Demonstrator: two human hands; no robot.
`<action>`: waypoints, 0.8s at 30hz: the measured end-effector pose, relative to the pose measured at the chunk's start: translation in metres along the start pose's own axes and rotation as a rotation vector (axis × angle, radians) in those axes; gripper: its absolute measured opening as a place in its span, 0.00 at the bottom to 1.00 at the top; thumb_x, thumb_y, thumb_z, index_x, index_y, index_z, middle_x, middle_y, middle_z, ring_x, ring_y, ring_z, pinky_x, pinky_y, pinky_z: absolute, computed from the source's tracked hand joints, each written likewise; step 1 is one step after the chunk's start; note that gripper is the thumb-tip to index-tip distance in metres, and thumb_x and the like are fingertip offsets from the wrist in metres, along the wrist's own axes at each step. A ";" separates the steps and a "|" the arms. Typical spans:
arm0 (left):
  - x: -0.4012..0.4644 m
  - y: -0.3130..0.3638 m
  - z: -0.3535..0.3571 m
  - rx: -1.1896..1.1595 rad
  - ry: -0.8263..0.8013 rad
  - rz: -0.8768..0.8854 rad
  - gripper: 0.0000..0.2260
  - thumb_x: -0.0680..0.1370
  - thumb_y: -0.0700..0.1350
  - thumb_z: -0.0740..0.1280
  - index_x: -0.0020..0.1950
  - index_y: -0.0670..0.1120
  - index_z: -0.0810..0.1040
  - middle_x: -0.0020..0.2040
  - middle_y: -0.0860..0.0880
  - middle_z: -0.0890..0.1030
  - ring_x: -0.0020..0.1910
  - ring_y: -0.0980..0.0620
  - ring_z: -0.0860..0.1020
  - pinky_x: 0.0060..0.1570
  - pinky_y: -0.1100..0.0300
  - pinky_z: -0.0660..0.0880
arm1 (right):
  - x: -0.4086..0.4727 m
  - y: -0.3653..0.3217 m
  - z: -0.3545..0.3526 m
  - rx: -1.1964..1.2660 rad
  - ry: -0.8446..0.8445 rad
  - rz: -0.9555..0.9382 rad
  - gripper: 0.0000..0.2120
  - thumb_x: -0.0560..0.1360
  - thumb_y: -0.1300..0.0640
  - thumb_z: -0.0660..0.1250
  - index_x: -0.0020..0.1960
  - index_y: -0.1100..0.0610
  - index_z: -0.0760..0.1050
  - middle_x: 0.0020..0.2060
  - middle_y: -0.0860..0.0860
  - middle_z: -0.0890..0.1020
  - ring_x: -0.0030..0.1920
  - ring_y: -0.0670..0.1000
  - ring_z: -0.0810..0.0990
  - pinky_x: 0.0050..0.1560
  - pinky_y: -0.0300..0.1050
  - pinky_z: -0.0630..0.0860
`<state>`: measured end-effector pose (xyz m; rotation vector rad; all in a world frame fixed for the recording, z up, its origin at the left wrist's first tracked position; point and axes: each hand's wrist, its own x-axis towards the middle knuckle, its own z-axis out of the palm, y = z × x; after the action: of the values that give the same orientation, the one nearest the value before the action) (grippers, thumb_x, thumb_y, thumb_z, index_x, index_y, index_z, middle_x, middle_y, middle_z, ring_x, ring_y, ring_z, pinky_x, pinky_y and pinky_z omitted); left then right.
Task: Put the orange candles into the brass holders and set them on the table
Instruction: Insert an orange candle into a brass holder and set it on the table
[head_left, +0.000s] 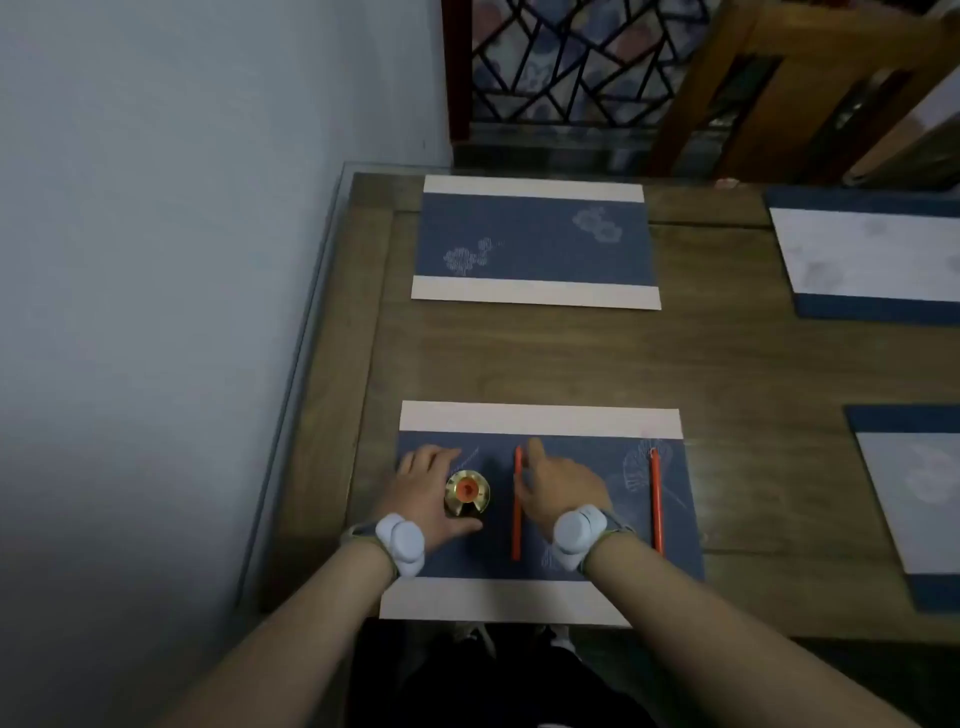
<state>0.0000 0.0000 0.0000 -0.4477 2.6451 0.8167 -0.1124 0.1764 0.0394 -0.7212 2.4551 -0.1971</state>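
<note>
A brass holder (467, 492) stands upright on the left part of the near blue placemat (571, 566), with an orange candle end (467, 489) showing in its cup. My left hand (423, 491) is pressed against the holder from the left, thumb curled round its near side. A loose orange candle (516, 525) lies flat on the mat just right of the holder. My right hand (563, 486) hovers beside this candle, fingers spread and touching its right side. A second loose orange candle (656, 499) lies flat further right on the same mat.
The wooden table (727, 364) has a glass top and meets a white wall (156, 312) on the left. Another blue placemat (535, 241) lies at the far side, and two more (883, 254) (914, 504) lie to the right. A wooden chair (779, 88) stands behind the table.
</note>
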 end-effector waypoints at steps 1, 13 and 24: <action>0.002 0.000 0.004 -0.008 -0.006 0.004 0.39 0.66 0.60 0.77 0.73 0.51 0.66 0.67 0.49 0.69 0.67 0.47 0.67 0.66 0.51 0.69 | 0.001 0.000 0.005 -0.053 -0.053 0.026 0.17 0.84 0.46 0.57 0.66 0.56 0.67 0.53 0.58 0.84 0.49 0.63 0.83 0.42 0.50 0.73; 0.013 0.005 0.017 0.016 -0.005 -0.050 0.18 0.74 0.51 0.73 0.62 0.49 0.77 0.59 0.48 0.76 0.58 0.47 0.74 0.59 0.50 0.74 | 0.009 0.000 0.049 0.046 -0.214 0.230 0.18 0.79 0.45 0.65 0.61 0.57 0.76 0.54 0.57 0.86 0.51 0.60 0.85 0.43 0.47 0.77; 0.010 0.002 0.021 -0.249 0.057 -0.064 0.14 0.73 0.49 0.74 0.59 0.52 0.83 0.54 0.52 0.84 0.54 0.49 0.78 0.55 0.50 0.76 | 0.016 -0.001 0.056 0.153 -0.238 0.271 0.14 0.78 0.51 0.66 0.60 0.57 0.77 0.51 0.57 0.86 0.48 0.60 0.85 0.39 0.45 0.76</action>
<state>-0.0052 0.0122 -0.0196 -0.6236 2.5749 1.1343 -0.0917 0.1678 -0.0150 -0.3213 2.2514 -0.1813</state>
